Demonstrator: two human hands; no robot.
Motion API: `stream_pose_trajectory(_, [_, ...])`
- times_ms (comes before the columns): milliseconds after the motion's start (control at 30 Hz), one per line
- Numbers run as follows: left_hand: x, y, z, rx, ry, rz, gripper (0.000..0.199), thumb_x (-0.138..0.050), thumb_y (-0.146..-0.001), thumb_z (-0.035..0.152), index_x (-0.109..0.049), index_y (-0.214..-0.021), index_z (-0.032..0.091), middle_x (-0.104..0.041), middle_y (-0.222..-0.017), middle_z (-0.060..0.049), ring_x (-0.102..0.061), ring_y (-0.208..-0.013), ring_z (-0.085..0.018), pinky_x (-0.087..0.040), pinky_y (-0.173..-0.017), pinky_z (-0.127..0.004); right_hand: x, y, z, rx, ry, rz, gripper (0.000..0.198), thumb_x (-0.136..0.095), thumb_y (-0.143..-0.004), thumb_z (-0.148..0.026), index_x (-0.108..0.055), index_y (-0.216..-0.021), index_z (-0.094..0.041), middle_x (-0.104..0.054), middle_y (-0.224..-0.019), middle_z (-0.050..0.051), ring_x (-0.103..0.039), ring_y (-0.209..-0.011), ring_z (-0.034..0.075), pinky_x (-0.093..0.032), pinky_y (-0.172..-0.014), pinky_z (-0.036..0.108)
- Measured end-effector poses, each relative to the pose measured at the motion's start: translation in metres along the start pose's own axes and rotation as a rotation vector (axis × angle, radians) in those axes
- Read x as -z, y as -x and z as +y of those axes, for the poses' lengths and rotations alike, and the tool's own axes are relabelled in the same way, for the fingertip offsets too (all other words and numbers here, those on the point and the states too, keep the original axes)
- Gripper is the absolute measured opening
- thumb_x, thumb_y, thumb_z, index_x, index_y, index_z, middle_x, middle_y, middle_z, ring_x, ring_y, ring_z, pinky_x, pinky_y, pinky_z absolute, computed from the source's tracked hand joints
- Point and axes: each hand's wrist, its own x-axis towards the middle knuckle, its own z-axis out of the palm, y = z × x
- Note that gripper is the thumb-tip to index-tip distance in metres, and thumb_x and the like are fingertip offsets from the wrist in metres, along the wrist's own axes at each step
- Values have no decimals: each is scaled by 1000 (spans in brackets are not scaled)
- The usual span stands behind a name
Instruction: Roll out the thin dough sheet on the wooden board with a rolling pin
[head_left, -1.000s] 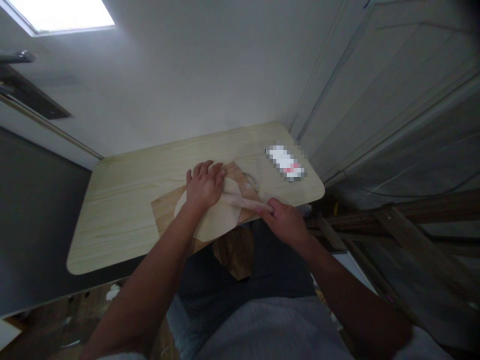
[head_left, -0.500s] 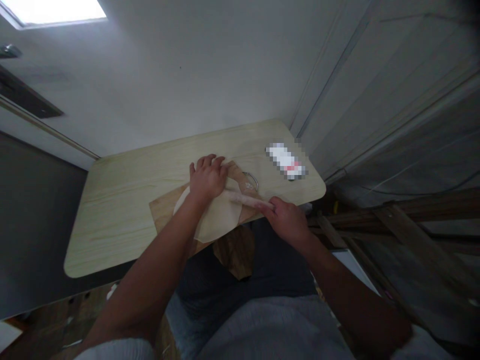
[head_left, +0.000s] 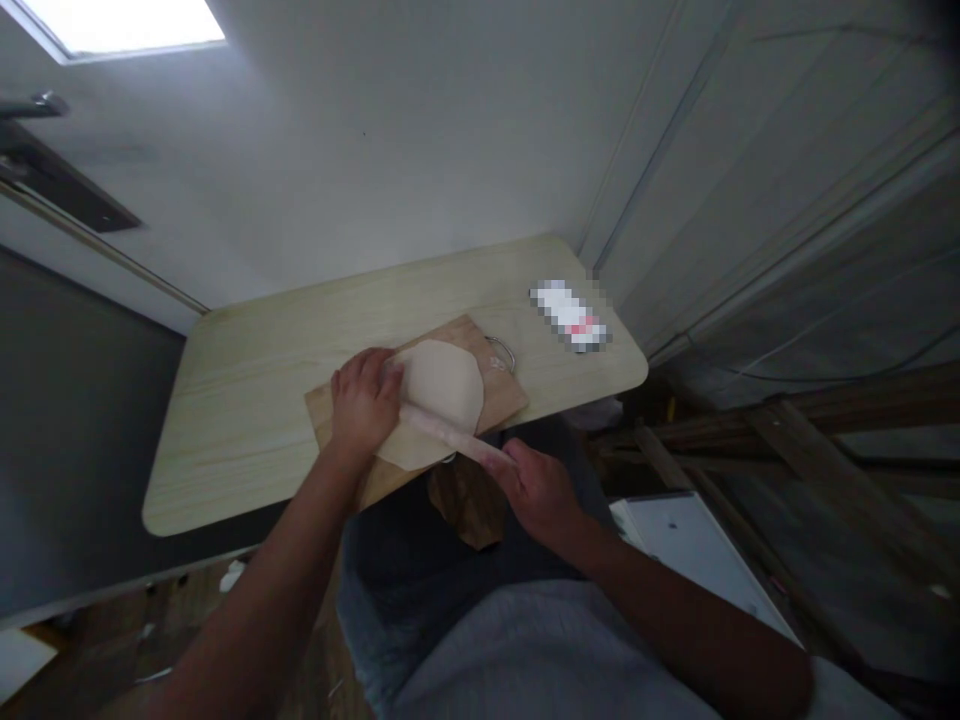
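A round, pale sheet of dough [head_left: 444, 378] lies flat on a wooden cutting board [head_left: 508, 402]. Across the dough's near part slants a thin wooden rolling pin [head_left: 450, 432]. My right hand [head_left: 544, 490] is closed around the pin's near right end, just off the table's front edge. My left hand [head_left: 366, 402] is over the left side of the dough, fingers bent and close together on the pin's far end, which they hide. A metal ring handle [head_left: 501, 352] sticks out from the board's right side.
The light wood table [head_left: 255, 400] stands against a pale door and wall. A phone-like item [head_left: 570, 315], blurred out, lies at its right end. Right of the table are wooden beams [head_left: 825, 450] and a white panel [head_left: 697, 560]. A door handle [head_left: 37, 105] is at upper left.
Both hands and the rolling pin have moved nearer to me and to the left across the dough. The pin slants more steeply, and the dough's far part is now uncovered.
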Motion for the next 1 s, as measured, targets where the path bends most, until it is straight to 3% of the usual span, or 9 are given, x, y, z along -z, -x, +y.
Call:
stream_pose_trajectory(233, [1, -11, 15, -16, -114, -71, 48, -26, -103, 46, -53, -139, 29, -53, -147, -10, -43, -137, -33, -24, -115, -66, 6, -4, 1, 21, 56, -20, 54, -34, -100, -64, -55, -75, -22, -63, -64, 2, -58, -58, 16, -23, -55, 28])
stream_pose_trajectory(600, [-22, -60, 45, -18, -146, -142, 51, -25, -102, 49, -52, -141, 29, -50, -150, -9, -40, -139, -33, -21, -115, -70, 25, -28, 6, -113, 49, -15, 57, -32, -101, -62, -61, -76, -21, -62, -61, 3, -58, -58, 16, -24, -54, 27])
stream_pose_trajectory(767, [-15, -51, 43, -26, -137, -132, 51, -25, -103, 49, -51, -142, 28, -50, -150, -9, -41, -139, -33, -24, -115, -68, 22, -20, 3, -95, 74, -33, 55, -32, -101, -61, -58, -76, -21, -60, -60, 3, -58, -58, 17, -24, -54, 27])
stream_pose_trajectory(1000, [2, -13, 23, -42, -143, -108, 48, -26, -104, 44, -53, -142, 31, -50, -151, -7, -42, -139, -31, -24, -115, -66, 11, -4, -3, -19, -5, -65, 43, -47, -97, -59, -53, -77, -21, -61, -63, 2, -60, -61, 17, -25, -56, 26])
